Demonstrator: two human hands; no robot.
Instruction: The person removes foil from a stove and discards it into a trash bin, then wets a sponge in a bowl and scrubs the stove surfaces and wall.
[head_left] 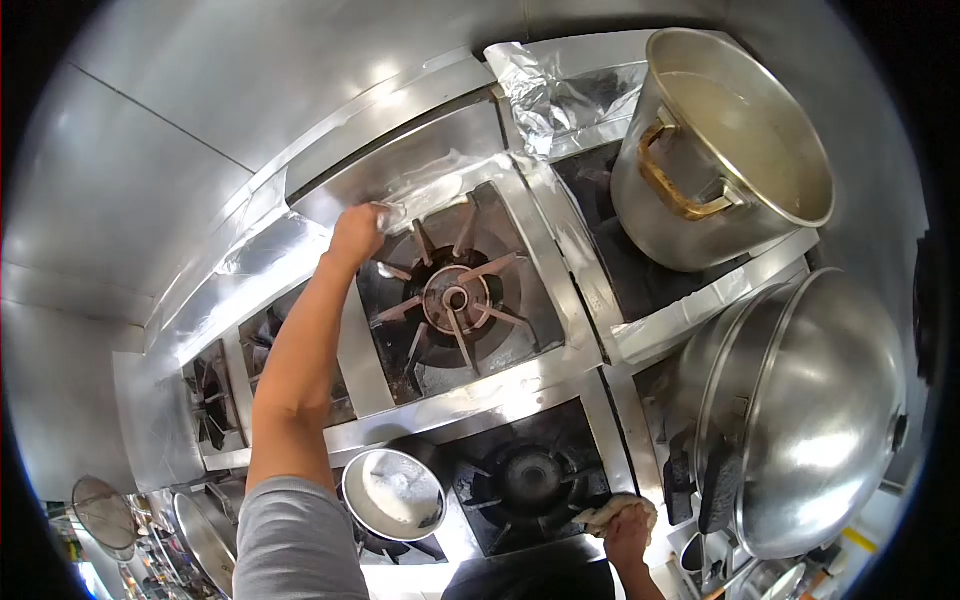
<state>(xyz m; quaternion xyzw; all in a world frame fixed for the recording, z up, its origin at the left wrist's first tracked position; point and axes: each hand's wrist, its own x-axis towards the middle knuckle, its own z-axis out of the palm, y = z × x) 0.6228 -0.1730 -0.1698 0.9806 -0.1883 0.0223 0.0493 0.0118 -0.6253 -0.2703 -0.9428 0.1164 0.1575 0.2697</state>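
Observation:
My left hand (358,234) reaches to the back of the stove, closed at the back left corner of a large gas burner (455,299). A pale, shiny edge shows at its fingertips; I cannot make out what it is. White suds (437,193) streak the steel behind that burner and run down the strip at its right. My right hand (627,541) grips a crumpled beige cloth (608,512) at the front edge, beside the darker front burner (530,480). A round metal pan (394,496) with white foam inside stands at the front, right of my left arm.
A tall stockpot (640,215) of cloudy liquid stands on the back right burner, near crumpled foil (530,95). Large domed steel lids or pans (830,410) lean at the right. Smaller burners (210,395) are at the left. Strainers (103,515) hang at the lower left.

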